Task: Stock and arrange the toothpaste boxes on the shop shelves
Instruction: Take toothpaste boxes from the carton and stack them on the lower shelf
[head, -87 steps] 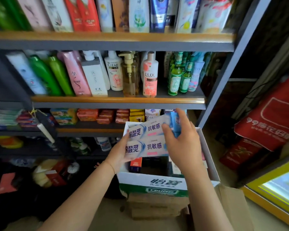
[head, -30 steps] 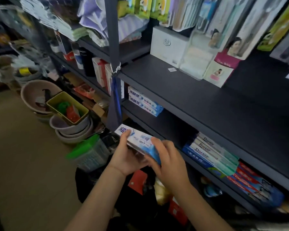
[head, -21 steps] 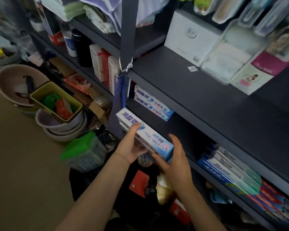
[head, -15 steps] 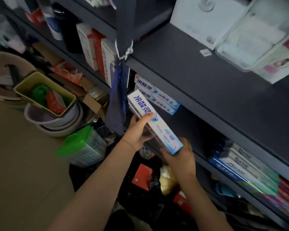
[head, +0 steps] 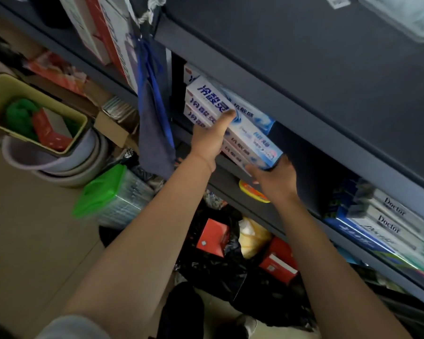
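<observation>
Mid-stocking, partway thru. Toothpaste boxes (head: 233, 123) stacked flat at left end of lower shelf (head: 230, 168), just R of the upright post (head: 175, 69); top box w/ blue lettering sits askew, near end sticking out past shelf edge. Not yet squared up w/ boxes below.

Left hand (head: 209, 140) grasping stack from front, thumb laid across top box face. Right hand (head: 275, 178) cupped round protruding near end, fingers curled under it; looks set to push in.

Boxes: white card, blue/pink print, long + slim, light, prob. slide easily on each other.

Done: several already on shelf. Left, by judgement: seat top box, align fronts. Dark gap betw. stack and Doctor boxes (head: 387, 221) further R, room for more.
</observation>
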